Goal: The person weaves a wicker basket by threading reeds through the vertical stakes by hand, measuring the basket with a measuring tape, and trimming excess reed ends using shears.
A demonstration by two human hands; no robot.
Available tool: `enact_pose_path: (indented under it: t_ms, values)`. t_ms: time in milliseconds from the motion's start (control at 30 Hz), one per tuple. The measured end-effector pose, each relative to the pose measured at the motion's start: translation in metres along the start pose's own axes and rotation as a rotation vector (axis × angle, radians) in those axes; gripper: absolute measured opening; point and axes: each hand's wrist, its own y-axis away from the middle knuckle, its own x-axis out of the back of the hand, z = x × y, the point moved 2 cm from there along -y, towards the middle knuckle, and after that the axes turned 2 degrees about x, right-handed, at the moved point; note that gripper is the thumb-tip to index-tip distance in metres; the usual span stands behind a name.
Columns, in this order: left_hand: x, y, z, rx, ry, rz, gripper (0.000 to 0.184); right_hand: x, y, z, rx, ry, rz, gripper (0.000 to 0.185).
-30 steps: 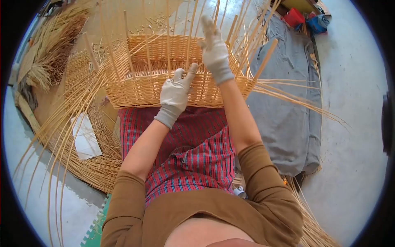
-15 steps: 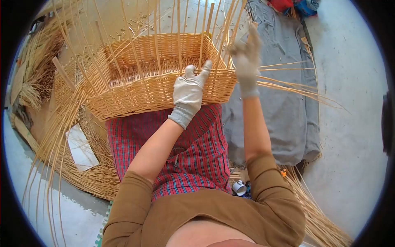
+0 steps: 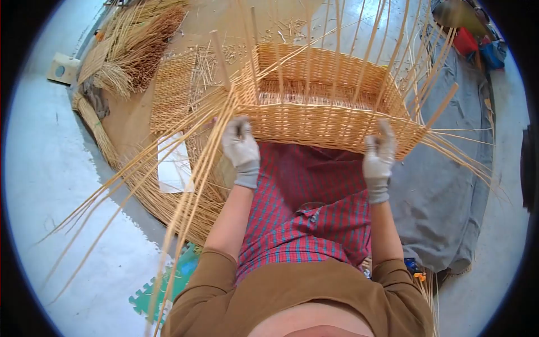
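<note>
A rectangular wicker basket [image 3: 320,126] rests on the far end of my lap, with tall upright stakes [image 3: 337,62] rising from its walls. My left hand [image 3: 241,150], in a whitish work glove, has its fingers bent in at the basket's near left corner. Long loose weaving strands [image 3: 191,196] trail from that corner, just left of the hand. Against the near wall toward the right end is my gloved right hand [image 3: 379,160], thumb and forefinger raised and apart, slightly blurred. Its other fingers are hard to make out.
Checked red cloth [image 3: 314,230] covers my lap. Left lie a flat woven panel [image 3: 173,87], a white sheet [image 3: 175,163], bundled rods [image 3: 146,56] and a green foam mat [image 3: 179,281]. Grey cloth [image 3: 449,191] covers something low at right. More strands [image 3: 455,154] stick out there.
The view has swung left, so the basket appears farther right. My left hand has gone from the near wall to the left corner; my right hand has come down from the right-end stakes to the near wall.
</note>
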Motion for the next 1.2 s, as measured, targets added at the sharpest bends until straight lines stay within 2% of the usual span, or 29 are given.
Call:
enact_pose_path:
  t_ms: [33, 67, 100, 167, 233, 300, 333, 400, 433, 467, 533, 567, 600, 633, 667, 733, 800, 833, 867, 900, 933, 1000, 1067, 1100, 1167, 1200]
  values:
    - [0.006, -0.011, -0.015, 0.115, 0.214, 0.117, 0.022, -0.029, 0.016, -0.002, 0.000, -0.155, -0.139, 0.041]
    - [0.012, -0.017, -0.014, 0.110, 0.215, 0.106, 0.022, -0.054, 0.027, -0.008, 0.153, -0.217, -0.302, 0.029]
    - [0.020, -0.026, -0.016, 0.117, 0.157, 0.087, 0.026, -0.080, 0.044, -0.021, 0.096, -0.324, -0.536, 0.027]
    - [0.030, -0.041, -0.013, 0.122, 0.119, 0.073, 0.030, -0.110, 0.063, -0.087, 0.349, -0.138, -0.752, 0.023]
    - [0.039, -0.049, -0.005, 0.161, 0.401, 0.016, 0.021, -0.135, 0.070, -0.127, 0.452, -0.229, -0.941, 0.022]
    - [0.053, -0.056, -0.022, 0.230, 0.676, -0.135, 0.023, -0.154, 0.080, -0.146, 0.547, -0.181, -0.899, 0.025]
    - [0.059, -0.049, -0.028, 0.238, 0.680, -0.156, 0.023, -0.163, 0.086, -0.153, 0.590, -0.156, -0.862, 0.029]
    - [0.071, -0.035, -0.032, 0.089, 0.589, -0.268, 0.016, -0.186, 0.089, -0.175, 0.836, -0.251, -0.782, 0.036]
    - [0.078, -0.040, -0.032, 0.084, 0.600, -0.282, 0.016, -0.190, 0.087, -0.193, 0.972, -0.303, -0.735, 0.042]
    - [0.084, -0.052, -0.028, 0.094, 0.477, -0.463, 0.022, -0.202, 0.091, -0.198, 1.048, -0.339, -0.720, 0.030]
    - [0.097, -0.067, -0.011, 0.120, 0.205, -0.813, 0.039, -0.210, 0.100, -0.195, 1.076, -0.078, -1.108, 0.018]
    - [0.098, -0.074, 0.019, 0.302, 0.413, -0.906, 0.044, -0.212, 0.104, -0.192, 1.072, -0.072, -1.102, 0.018]
    - [0.093, -0.073, 0.052, 0.302, 0.415, -0.912, 0.044, -0.216, 0.111, -0.187, 1.097, -0.013, -1.129, 0.017]
    - [0.084, -0.068, 0.085, 0.171, 0.399, -0.798, 0.041, -0.218, 0.117, -0.184, 1.119, 0.045, -1.159, 0.019]
    - [0.077, -0.069, 0.101, 0.042, 0.381, -0.685, 0.038, -0.214, 0.116, -0.189, 1.111, 0.047, -1.157, 0.019]
    - [0.059, -0.091, 0.042, -0.029, 0.356, -0.734, 0.033, -0.197, 0.107, -0.191, 0.903, 0.024, -1.184, 0.014]
    - [0.059, -0.104, 0.002, -0.006, 0.590, -0.454, 0.033, -0.160, 0.067, -0.151, 0.790, -0.564, -0.629, 0.012]
    - [0.057, -0.097, 0.019, -0.078, 0.581, -0.383, 0.028, -0.161, 0.080, -0.138, 0.759, -0.536, -0.456, 0.011]
    - [0.060, -0.094, 0.011, -0.062, 0.576, -0.378, 0.028, -0.144, 0.012, -0.047, 0.367, -0.115, -0.434, 0.008]
    - [0.063, -0.095, 0.001, 0.002, 0.656, -0.370, 0.026, -0.136, -0.017, -0.087, -0.066, -0.808, -0.411, 0.045]
    - [0.065, -0.097, -0.005, 0.060, 0.737, -0.357, 0.023, -0.142, -0.035, -0.058, -0.220, -0.975, -0.416, 0.051]
    - [0.061, -0.078, 0.003, 0.080, 0.668, -0.319, 0.025, -0.144, -0.044, -0.045, -0.206, -1.083, -0.467, 0.044]
    - [0.051, -0.049, 0.013, -0.115, 0.577, -0.150, 0.028, -0.131, -0.028, -0.061, -0.042, -0.602, -0.345, 0.026]
    - [0.045, -0.041, 0.016, -0.116, 0.584, -0.143, 0.028, -0.125, -0.025, -0.046, 0.000, -0.588, -0.349, 0.008]
    - [0.037, -0.027, 0.017, 0.083, 0.519, 0.015, 0.040, -0.119, -0.032, -0.047, -0.043, -0.487, -0.293, 0.008]
    - [0.034, -0.030, 0.016, 0.093, 0.531, 0.008, 0.040, -0.114, -0.032, -0.047, -0.093, -0.396, -0.233, 0.012]
